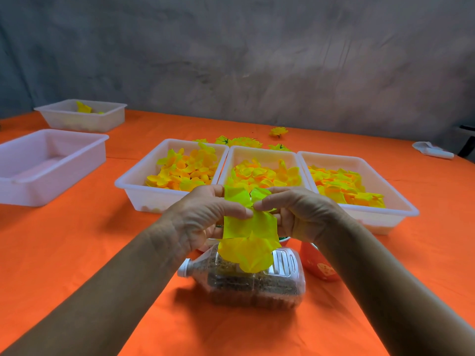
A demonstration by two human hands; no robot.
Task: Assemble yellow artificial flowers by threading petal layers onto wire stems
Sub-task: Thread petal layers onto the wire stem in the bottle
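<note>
Both hands hold a large yellow petal layer (250,232) up in front of me, above the table. My left hand (205,214) pinches its left side between thumb and fingers. My right hand (298,211) pinches its right side, thumb tip near the petal's centre. No wire stem can be made out; the petal and my fingers hide its middle. Behind my hands stand three white trays of yellow petal pieces: a left tray (133,183), a middle tray (264,152) and a right tray (380,214). Several finished yellow flowers (246,142) lie beyond the trays.
A clear plastic bottle (246,281) filled with brown grains lies on its side under my hands. A red packet (318,263) sits to its right. Two more white trays (48,165) (82,116) stand at the left. The table wears an orange cloth (77,240). White cloth (433,150) lies far right.
</note>
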